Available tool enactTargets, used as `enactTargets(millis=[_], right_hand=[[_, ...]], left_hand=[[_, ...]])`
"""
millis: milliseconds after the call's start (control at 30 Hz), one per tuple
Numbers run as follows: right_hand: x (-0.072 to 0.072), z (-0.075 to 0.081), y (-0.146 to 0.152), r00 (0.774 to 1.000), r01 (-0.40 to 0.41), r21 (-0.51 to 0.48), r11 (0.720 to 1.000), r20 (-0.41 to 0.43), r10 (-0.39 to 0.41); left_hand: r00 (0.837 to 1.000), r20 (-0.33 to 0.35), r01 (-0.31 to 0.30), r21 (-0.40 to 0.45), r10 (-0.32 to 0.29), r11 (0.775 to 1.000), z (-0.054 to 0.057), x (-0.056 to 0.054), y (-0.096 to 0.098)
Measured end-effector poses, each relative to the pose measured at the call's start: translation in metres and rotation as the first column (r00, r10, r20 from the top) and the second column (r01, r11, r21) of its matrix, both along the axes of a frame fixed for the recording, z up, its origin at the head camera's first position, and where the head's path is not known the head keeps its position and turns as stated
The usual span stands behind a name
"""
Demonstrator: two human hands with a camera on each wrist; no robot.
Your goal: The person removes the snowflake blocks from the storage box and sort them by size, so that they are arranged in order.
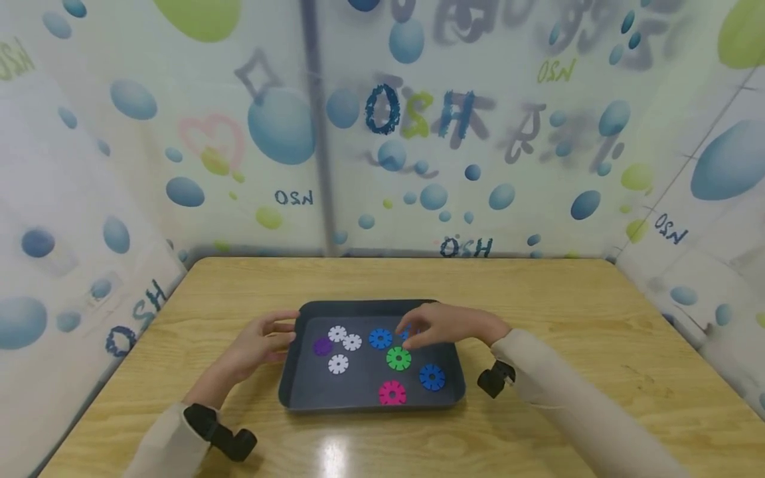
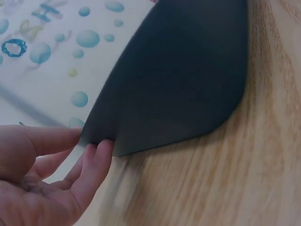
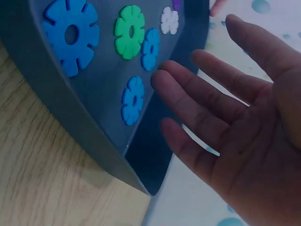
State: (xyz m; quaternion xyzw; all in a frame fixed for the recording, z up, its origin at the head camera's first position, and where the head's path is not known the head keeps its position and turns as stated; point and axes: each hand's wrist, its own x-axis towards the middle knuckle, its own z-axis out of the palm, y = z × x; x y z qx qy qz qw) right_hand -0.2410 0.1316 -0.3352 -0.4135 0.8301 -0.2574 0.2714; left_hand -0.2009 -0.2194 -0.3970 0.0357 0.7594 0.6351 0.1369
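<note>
A dark grey tray [image 1: 358, 406] holds several flower-shaped notched plastic discs. Left of its middle lie three white discs [image 1: 338, 364] and a purple one [image 1: 323, 346]. Around a green disc [image 1: 398, 358] are three blue discs [image 1: 432, 377], one partly covered by my right hand, while a pink disc [image 1: 392, 392] lies by the front wall. My right hand [image 1: 439, 324] hovers over the tray's right side, its loosely bent fingers holding nothing; its palm [image 3: 249, 136] shows bare. At the tray's left wall, my left hand [image 1: 257, 345] rests its fingertips [image 2: 106, 146] against the outside.
The tray sits on a light wooden table [image 1: 538, 292]. Behind it hangs a pale curtain [image 1: 382, 192] printed with blue and green drops. Each wrist carries a black camera mount, one by the left sleeve [image 1: 161, 441] and one by the right sleeve [image 1: 574, 392].
</note>
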Motion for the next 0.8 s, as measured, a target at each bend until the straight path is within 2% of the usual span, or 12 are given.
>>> enactTargets(millis=[100, 233, 533, 700, 800], right_hand=[[-0.005, -0.003, -0.009, 0.999, -0.039, 0.038, 0.999, 0.013, 0.039], [-0.011, -0.009, -0.021, 1.0, -0.028, 0.111, 0.993, 0.009, 0.027], [-0.014, -0.018, -0.044, 0.99, -0.007, 0.283, 0.959, -0.132, 0.046], [-0.013, -0.02, -0.054, 0.984, 0.033, 0.366, 0.93, -0.173, 0.034], [-0.013, -0.021, -0.057, 0.981, 0.033, 0.384, 0.923, -0.189, 0.044]], left_hand=[[1.0, 0.003, 0.007, 0.007, -0.007, 1.0, 0.0, 0.0, -0.001], [1.0, 0.004, 0.012, 0.012, -0.012, 1.0, 0.0, 0.0, -0.001], [1.0, 0.01, 0.008, 0.009, -0.008, 1.0, 0.0, 0.0, -0.002], [1.0, 0.015, 0.003, -0.001, -0.003, 1.0, 0.002, 0.0, -0.001], [1.0, 0.021, 0.0, -0.003, 0.001, 1.0, 0.003, 0.0, -0.001]])
